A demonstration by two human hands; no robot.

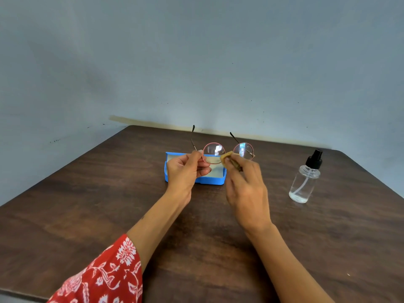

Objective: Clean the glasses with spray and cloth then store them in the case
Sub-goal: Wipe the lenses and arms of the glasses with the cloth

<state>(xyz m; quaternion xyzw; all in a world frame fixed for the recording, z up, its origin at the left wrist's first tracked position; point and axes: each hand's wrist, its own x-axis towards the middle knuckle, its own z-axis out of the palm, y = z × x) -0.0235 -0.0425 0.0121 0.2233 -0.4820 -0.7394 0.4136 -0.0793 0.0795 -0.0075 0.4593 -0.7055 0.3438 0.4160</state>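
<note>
Glasses (pixel 227 150) midair over blue case (pixel 209 180), bottle (pixel 305 182) well apart.

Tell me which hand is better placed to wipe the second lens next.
Probably the right hand: its fingers already pinch the small yellow cloth by the bridge of the round pink-rimmed glasses, while the left hand holds the frame's edge.
</note>
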